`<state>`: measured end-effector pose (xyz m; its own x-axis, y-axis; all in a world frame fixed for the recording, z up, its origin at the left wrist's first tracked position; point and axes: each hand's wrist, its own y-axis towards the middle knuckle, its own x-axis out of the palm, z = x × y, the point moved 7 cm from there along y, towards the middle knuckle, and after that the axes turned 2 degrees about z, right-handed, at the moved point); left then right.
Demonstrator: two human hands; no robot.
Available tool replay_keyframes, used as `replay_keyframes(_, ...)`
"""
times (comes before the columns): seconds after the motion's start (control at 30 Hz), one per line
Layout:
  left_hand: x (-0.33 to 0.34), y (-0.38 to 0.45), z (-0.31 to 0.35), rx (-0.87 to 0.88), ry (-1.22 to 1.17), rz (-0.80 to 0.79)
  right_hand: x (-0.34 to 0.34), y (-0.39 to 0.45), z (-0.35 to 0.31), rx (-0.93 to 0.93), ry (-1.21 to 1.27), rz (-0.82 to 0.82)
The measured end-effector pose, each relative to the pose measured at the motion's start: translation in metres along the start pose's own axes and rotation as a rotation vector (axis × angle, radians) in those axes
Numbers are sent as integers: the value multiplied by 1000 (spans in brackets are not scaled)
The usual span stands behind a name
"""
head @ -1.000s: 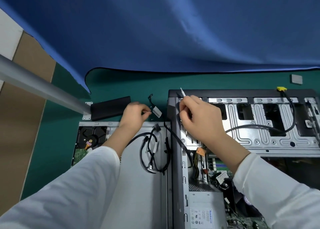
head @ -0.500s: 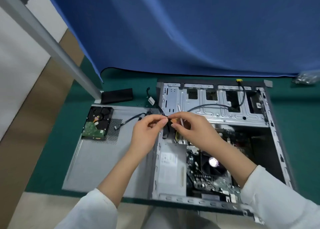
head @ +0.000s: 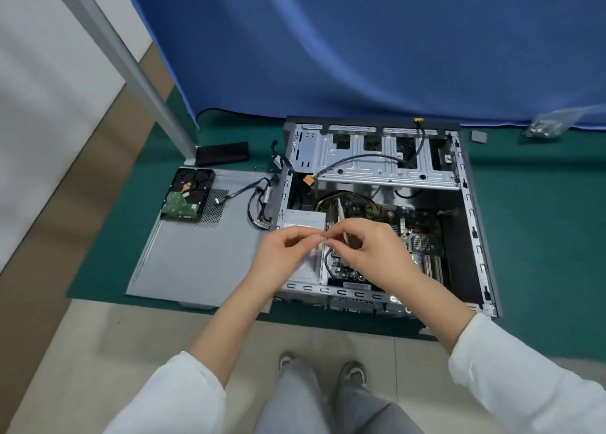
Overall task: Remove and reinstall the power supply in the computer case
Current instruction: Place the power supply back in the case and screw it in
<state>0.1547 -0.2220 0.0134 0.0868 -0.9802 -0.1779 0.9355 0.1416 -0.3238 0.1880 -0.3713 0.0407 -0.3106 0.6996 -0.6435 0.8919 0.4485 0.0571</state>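
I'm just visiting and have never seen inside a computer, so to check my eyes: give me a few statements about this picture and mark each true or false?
1. The open grey metal computer case lies on its side on a green mat. True.
2. The bare hard drive with a green circuit board sits inside the case. False: it rests on the flat grey side panel left of the case.
3. The right hand holds a slim pen-like tool. True.
4. The left hand rests flat on the panel. False: its fingertips meet the right hand's above the case.
5. A red curtain hangs behind. False: the blue curtain hangs there.
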Motion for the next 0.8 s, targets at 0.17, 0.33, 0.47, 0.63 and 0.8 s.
replay_keyframes(0.17,-12,3,1,215,369,137,8,-10,19,186,46,54)
replay_keyframes(0.33,-13,4,-8,406,654,186,15,-17,24,273,85,92)
replay_keyframes(0.47,-21,7,-17,389,678,317,21,-21,26,313,121,96)
replay_keyframes(0.63,-29,4,-24,317,615,326,24,-24,22,363,195,121)
replay_keyframes(0.8,-32,-9,-13,308,529,267,22,-27,6,342,226,140)
